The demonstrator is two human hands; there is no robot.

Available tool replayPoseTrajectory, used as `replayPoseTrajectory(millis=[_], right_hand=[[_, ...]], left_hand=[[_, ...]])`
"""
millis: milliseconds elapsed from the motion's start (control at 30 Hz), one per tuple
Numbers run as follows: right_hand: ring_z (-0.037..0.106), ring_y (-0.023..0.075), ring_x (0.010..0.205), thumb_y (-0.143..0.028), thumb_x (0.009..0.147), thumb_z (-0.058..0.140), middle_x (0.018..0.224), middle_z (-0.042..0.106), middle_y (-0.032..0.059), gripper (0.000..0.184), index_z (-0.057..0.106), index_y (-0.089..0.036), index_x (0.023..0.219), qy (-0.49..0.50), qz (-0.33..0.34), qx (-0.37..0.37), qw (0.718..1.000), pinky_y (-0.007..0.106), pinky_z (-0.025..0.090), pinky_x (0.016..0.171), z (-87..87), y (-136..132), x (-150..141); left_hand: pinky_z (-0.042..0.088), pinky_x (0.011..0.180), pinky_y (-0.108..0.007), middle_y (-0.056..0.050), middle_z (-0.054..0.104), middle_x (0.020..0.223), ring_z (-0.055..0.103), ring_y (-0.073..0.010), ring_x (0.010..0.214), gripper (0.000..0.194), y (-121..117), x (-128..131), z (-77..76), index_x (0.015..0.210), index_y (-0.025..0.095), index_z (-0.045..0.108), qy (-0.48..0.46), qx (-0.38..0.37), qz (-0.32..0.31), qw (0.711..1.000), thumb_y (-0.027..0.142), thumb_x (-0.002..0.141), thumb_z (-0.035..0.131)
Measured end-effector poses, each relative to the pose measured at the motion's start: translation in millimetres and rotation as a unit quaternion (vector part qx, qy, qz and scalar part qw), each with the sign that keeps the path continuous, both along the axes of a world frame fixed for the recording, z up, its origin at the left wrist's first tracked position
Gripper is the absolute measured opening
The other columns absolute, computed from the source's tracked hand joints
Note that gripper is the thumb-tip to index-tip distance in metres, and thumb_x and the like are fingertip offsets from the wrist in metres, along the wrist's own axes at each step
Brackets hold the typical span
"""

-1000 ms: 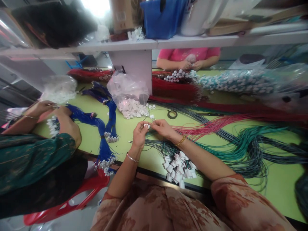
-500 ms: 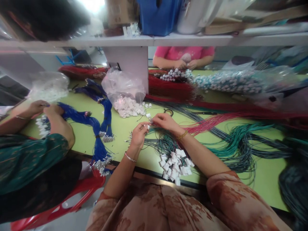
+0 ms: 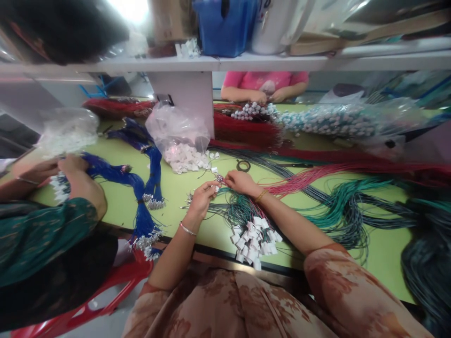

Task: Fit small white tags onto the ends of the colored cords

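My left hand (image 3: 201, 199) is closed in a pinch on a small white plastic connector (image 3: 216, 189). Close beside it, my right hand (image 3: 241, 182) has its fingers pressed together around the ends of the red wires (image 3: 292, 184), whose metal tips (image 3: 219, 178) stick out toward the left hand. Between my forearms lies a cluster of white connectors (image 3: 254, 239) fitted on dark and green wires. Dark wire ends (image 3: 188, 201) with metal tips lie just left of my left hand. Whether a wire sits in the held connector is too small to tell.
A plastic bag (image 3: 176, 124) spills loose white connectors (image 3: 186, 158). Behind my hands lie a black tape roll (image 3: 243, 165) and a dark-handled tool (image 3: 296, 165). Green wires (image 3: 338, 202) stretch right. At left, a co-worker's hands handle blue wires (image 3: 141, 185); another person sits opposite, under the shelf (image 3: 225, 63).
The view has shifted slightly. My right hand has dropped a little toward me, and the tape roll behind it shows more fully. The left hand keeps its pinch on the connector.
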State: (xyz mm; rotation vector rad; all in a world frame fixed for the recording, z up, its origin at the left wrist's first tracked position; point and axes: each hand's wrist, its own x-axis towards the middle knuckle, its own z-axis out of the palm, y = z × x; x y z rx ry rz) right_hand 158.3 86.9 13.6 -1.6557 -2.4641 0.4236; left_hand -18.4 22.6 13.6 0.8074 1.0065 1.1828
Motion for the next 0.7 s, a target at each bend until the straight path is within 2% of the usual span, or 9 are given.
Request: replayPoseTrajectory(millis=[233, 333, 400, 533, 600, 700], right_hand=[[0.055, 0.0184, 0.069, -0.028, 0.093, 0.037, 0.085, 0.067, 0.0126, 0.026, 0.057, -0.013, 0.096, 0.006, -0.048, 0.037, 0.998, 0.027, 0.027, 0.059, 2.0, -0.7, 5.2], [0.051, 0.0156, 0.063, -0.028, 0.091, 0.04, 0.078, 0.064, 0.009, 0.022, 0.057, -0.013, 0.092, 0.09, -0.029, 0.055, 0.994, 0.026, 0.028, 0.058, 8.4, -4.7, 6.6], [0.048, 0.0131, 0.061, -0.028, 0.089, 0.043, 0.073, 0.062, 0.0046, 0.019, 0.056, -0.015, 0.085, 0.198, 0.003, 0.04, 0.979, 0.024, 0.031, 0.058, 12.3, -8.4, 2.8], [0.044, 0.0098, 0.059, -0.032, 0.083, 0.05, 0.069, 0.057, -0.0007, 0.018, 0.056, -0.015, 0.079, 0.387, 0.049, -0.025, 0.92, 0.021, 0.034, 0.058, 14.7, -18.5, -11.3], [0.042, 0.009, 0.058, -0.032, 0.08, 0.053, 0.067, 0.054, -0.0019, 0.018, 0.056, -0.015, 0.077, 0.425, 0.054, -0.052, 0.902, 0.02, 0.034, 0.056, 13.7, -23.5, -16.4], [0.04, 0.0086, 0.056, -0.032, 0.077, 0.054, 0.063, 0.05, -0.0029, 0.018, 0.055, -0.015, 0.073, 0.432, 0.04, -0.069, 0.898, 0.02, 0.031, 0.054, 11.5, -28.4, -18.6]], left_hand=[[0.038, 0.059, -0.021, -0.006, 0.067, 0.086, 0.05, -0.0076, 0.063, 0.019, 2.2, -3.6, -5.6, 0.083, 0.013, 0.071, -0.022, -0.014, 0.017, 1.0, 0.022, 0.066, 0.072], [0.04, 0.06, -0.02, -0.006, 0.067, 0.086, 0.051, -0.007, 0.064, 0.017, 4.4, -2.5, -7.0, 0.083, 0.013, 0.07, -0.049, -0.023, 0.032, 0.998, 0.02, 0.067, 0.072], [0.041, 0.062, -0.02, -0.006, 0.067, 0.086, 0.052, -0.0066, 0.064, 0.016, 5.7, -1.5, -7.4, 0.082, 0.012, 0.069, -0.071, -0.028, 0.042, 0.996, 0.019, 0.069, 0.072], [0.042, 0.064, -0.021, -0.006, 0.067, 0.086, 0.055, -0.0087, 0.069, 0.013, 6.8, -1.3, -8.3, 0.083, 0.013, 0.068, -0.116, -0.018, 0.051, 0.992, 0.017, 0.07, 0.07], [0.043, 0.064, -0.021, -0.006, 0.067, 0.086, 0.056, -0.0096, 0.071, 0.012, 7.0, -1.9, -8.8, 0.083, 0.013, 0.068, -0.129, -0.008, 0.055, 0.99, 0.017, 0.072, 0.069], [0.043, 0.066, -0.023, -0.006, 0.067, 0.087, 0.056, -0.01, 0.071, 0.011, 6.9, -2.5, -8.9, 0.084, 0.013, 0.067, -0.134, -0.007, 0.057, 0.989, 0.017, 0.074, 0.067]])
